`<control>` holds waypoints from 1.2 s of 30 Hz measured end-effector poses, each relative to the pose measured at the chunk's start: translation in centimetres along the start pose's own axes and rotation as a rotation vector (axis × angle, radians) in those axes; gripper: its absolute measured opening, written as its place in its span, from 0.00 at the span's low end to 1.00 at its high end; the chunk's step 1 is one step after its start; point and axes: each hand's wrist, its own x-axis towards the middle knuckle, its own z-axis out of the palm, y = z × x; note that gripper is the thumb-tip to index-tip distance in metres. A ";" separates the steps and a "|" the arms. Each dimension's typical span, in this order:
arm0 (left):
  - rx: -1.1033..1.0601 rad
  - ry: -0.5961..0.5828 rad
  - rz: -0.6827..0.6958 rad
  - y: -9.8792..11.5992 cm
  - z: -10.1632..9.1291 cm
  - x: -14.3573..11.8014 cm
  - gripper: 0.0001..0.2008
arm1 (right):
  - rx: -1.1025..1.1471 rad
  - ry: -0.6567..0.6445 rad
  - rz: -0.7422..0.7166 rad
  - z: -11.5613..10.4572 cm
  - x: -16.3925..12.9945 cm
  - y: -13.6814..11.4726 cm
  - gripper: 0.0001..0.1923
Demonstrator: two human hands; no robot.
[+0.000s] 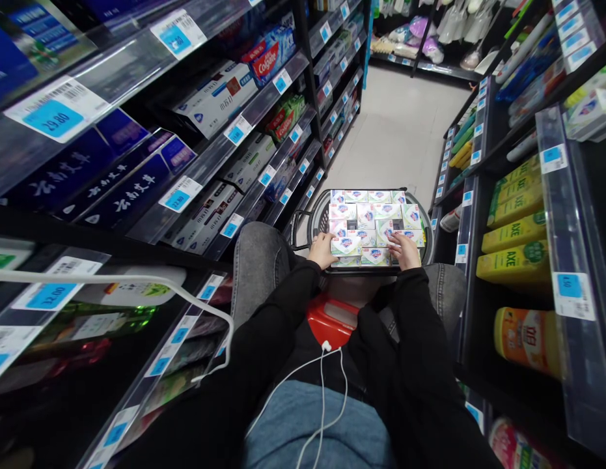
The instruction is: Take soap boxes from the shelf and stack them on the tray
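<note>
1. Dark round plastic shopping basket (316,225) sits on the pale tiled floor straight ahead, just past the knees, close enough for both arms to reach while seated low in the aisle.
2. It is filled with small white-and-green cardboard soap boxes (375,212), laid flat in tight rows, so they stay level and labels face up.
3. Left hand (323,250) rests at the near left corner of the rows, fingers curled over one white soap box with a blue shield logo (346,245); grip looks closed lightly around that box, edge partly hidden.
4. Right hand (405,251) lies palm down on the near right boxes, fingers spread flat; grip released, pressing or steadying rather than holding anything.
5. Red plastic stool (332,319) shows between the legs, under the person, which explains the low viewpoint.
6. White earphone cable (322,391) hangs down over the lap, clear of the hands.
7. Left shelving with blue price tags (178,198) holds toothpaste cartons; right shelves hold yellow bottles (515,260). Both stand near the basket on either side.
</note>
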 end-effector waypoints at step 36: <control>-0.109 -0.010 0.045 0.2 -1.1 -1.6 0.29 | 0.006 0.002 -0.001 -0.1 0.2 0.0 0.09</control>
